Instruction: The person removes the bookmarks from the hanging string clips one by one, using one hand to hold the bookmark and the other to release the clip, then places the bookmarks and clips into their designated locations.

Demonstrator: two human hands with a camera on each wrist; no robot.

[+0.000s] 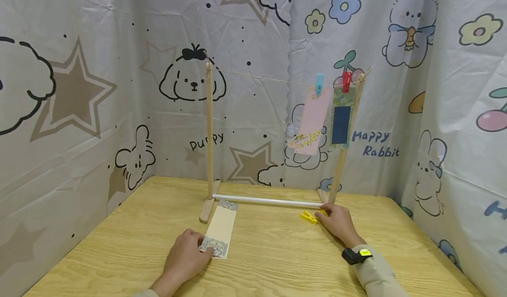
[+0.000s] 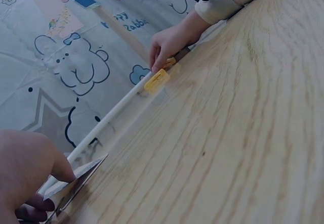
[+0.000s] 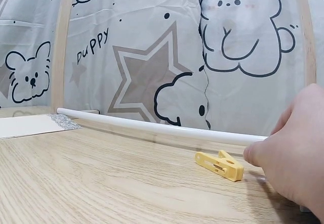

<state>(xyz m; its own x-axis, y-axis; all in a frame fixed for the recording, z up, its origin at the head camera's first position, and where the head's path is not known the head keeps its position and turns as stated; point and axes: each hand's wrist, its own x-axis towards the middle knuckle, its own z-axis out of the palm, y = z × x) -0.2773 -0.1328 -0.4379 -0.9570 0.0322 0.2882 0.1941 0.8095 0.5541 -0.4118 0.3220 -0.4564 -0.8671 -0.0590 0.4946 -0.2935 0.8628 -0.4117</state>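
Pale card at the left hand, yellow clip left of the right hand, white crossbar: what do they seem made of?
Pale card: likely paperboard; thin, matte, printed-looking ends.
Yellow clip: probably moulded plastic; even-coloured, with a metallic-looking spring.
White crossbar: smooth, slight sheen; perhaps plastic, possibly painted metal.

My right hand [image 3: 291, 155] hides end of white rod [image 3: 162, 128]; yellow clip [image 3: 221, 166] just beside, on table [image 3: 101, 183]; card [image 3: 30, 126] far left.
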